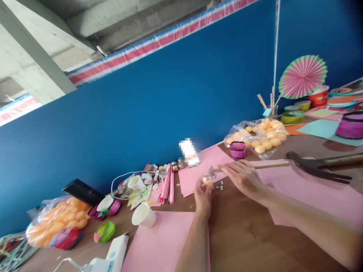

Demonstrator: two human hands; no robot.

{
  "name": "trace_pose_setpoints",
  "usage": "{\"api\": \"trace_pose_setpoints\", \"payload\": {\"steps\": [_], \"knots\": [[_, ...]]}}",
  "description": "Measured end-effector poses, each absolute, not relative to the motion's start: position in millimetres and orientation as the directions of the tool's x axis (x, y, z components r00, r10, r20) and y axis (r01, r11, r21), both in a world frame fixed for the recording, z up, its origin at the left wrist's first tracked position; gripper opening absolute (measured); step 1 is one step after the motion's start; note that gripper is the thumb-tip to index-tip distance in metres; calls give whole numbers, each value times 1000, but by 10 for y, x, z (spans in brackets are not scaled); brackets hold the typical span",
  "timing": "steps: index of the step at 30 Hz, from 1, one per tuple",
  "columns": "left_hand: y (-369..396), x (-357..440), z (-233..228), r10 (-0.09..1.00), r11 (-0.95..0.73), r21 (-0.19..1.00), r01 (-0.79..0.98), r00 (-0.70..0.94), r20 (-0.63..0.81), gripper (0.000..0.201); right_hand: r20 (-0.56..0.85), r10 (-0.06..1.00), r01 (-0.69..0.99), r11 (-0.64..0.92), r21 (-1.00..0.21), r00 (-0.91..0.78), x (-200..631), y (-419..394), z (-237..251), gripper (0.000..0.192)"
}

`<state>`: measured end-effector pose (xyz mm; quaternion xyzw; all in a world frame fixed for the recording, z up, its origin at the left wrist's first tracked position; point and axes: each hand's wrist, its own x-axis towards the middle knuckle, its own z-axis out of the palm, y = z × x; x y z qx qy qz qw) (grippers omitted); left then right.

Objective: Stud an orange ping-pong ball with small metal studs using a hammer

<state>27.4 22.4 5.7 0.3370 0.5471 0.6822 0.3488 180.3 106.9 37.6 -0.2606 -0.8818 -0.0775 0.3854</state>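
My left hand pinches a small orange ball, which looks like a table-tennis ball and has a shiny silvery patch on top. In my right hand is a tool with a pale wooden handle. Its greyish end reaches toward the ball; blur hides its exact shape and whether it touches. Several tiny silvery beads lie on the brown table just right of the ball. Pink paper sheets lie behind and beside my hands. A claw hammer rests right of the wooden handle.
Bags of orange balls stand at the left and back right. A white paper cup sits left of my left arm, near a white power strip. A blue partition rises behind the table. A pink paper fan stands far right.
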Motion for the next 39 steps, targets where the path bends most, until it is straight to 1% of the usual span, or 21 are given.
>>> {"api": "trace_pose_setpoints", "payload": {"steps": [3, 8, 12, 16, 18, 21, 25, 29, 34, 39], "knots": [[214, 292, 109, 841, -159, 985, -70, -533, 98, 43, 739, 394, 496, 863, -93, -546, 1789, 1032, 377, 37], [215, 299, 121, 850, -178, 982, -68, -513, 118, 36, 717, 330, 432, 901, -44, -615, 1758, 999, 365, 36], [212, 292, 113, 845, -176, 981, -76, -523, 111, 37, 756, 357, 464, 882, -79, -549, 1755, 989, 363, 37], [202, 298, 128, 868, -182, 980, -85, -483, 120, 37, 722, 329, 426, 903, -53, -608, 1749, 980, 367, 37], [198, 302, 133, 865, -190, 978, -88, -487, 124, 37, 736, 329, 426, 903, -61, -592, 1745, 978, 361, 37], [198, 302, 126, 854, -183, 980, -83, -507, 117, 39, 758, 357, 455, 886, -89, -546, 1741, 983, 342, 38], [204, 295, 107, 855, -185, 979, -83, -504, 119, 38, 723, 354, 453, 889, -63, -593, 1733, 994, 323, 40], [204, 293, 98, 856, -182, 980, -76, -503, 119, 40, 760, 374, 483, 871, -91, -531, 1731, 1006, 319, 40], [197, 297, 87, 875, -180, 980, -84, -470, 120, 39, 768, 328, 478, 878, -33, -549, 1736, 1028, 309, 41], [196, 299, 81, 872, -178, 979, -104, -477, 108, 40, 770, 371, 508, 858, -72, -518, 1736, 1037, 307, 39]]}}
